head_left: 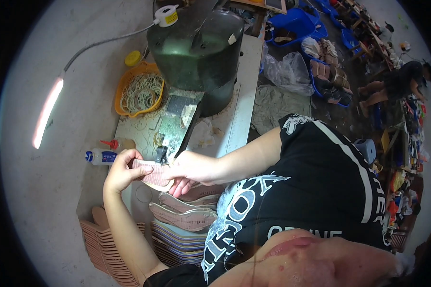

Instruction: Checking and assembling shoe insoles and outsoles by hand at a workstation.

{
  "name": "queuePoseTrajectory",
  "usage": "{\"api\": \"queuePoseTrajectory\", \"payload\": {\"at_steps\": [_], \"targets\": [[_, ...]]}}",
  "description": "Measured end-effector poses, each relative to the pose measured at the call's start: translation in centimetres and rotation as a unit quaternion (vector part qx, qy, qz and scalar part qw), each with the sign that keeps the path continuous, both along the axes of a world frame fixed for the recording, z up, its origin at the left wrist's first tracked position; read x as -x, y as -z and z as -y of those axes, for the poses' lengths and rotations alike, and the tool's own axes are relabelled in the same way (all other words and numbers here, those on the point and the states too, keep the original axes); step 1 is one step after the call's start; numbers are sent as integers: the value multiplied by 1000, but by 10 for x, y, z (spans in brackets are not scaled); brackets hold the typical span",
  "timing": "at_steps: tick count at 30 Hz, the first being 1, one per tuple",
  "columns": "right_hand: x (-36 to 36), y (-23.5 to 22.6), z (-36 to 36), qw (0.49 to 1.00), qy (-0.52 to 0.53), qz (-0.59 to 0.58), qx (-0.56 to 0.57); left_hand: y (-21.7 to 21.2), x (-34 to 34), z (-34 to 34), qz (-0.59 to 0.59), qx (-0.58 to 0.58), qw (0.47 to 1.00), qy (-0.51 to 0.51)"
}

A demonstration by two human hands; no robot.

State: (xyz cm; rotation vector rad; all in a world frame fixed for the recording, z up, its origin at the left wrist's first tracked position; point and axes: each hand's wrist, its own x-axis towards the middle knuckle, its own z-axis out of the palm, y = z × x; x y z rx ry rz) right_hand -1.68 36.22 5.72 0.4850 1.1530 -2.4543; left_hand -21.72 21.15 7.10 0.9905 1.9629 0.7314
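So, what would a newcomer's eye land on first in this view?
Probably the glowing white tube lamp toward the left edge, the brightest thing in view. Next, likely the big dark green machine at top centre, with an orange basket of pale loops to its left. Below the machine, the left hand and right hand hold a pink insole near a small black fitting.

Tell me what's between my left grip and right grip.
In the head view, a pink insole spans the stretch from the left grip to the right grip, with a black machine part at its upper edge.
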Motion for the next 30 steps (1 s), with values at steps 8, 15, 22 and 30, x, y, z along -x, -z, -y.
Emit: {"api": "queuePoseTrajectory", "payload": {"at_steps": [8,15,22,30], "targets": [[1,-9,-5,999,9,29,-42,-16,-22,6,121,5,991,-64],[5,-4,-5,997,-26,17,-71,-13,-45,24,126,-2,983,-136],[2,-1,-4,996,-17,4,-85,-21,-60,25,78,8,984,-162],[1,-4,-5,994,-4,2,-111,-33,-82,20,-112,96,977,-151]]}}
